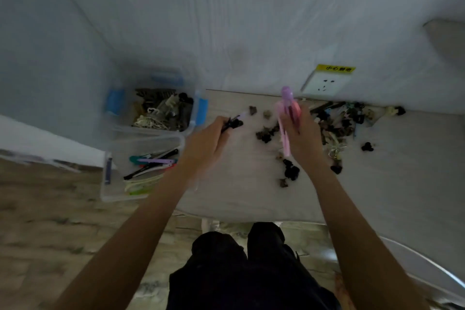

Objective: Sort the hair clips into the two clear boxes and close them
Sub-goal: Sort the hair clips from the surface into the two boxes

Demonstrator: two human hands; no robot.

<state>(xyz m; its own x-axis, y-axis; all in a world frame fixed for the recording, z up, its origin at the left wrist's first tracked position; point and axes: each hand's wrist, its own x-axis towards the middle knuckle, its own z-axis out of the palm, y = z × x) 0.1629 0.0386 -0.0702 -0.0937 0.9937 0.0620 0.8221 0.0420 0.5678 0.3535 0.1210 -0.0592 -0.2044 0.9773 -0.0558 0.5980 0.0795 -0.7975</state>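
Note:
Two clear boxes sit at the table's left end. The far box, with blue latches, holds dark and cream claw clips. The near box holds long flat clips in several colours. My left hand grips a few thin clips, black and pale purple, just right of the boxes. My right hand holds a bunch of long pink and purple clips, upright above the table. A pile of mixed clips lies at the back right, and small dark claw clips are scattered between my hands.
The pale wooden table meets a white wall with a socket under a yellow label. A chair edge curves at the lower right. My dark trousers are below the table's front edge.

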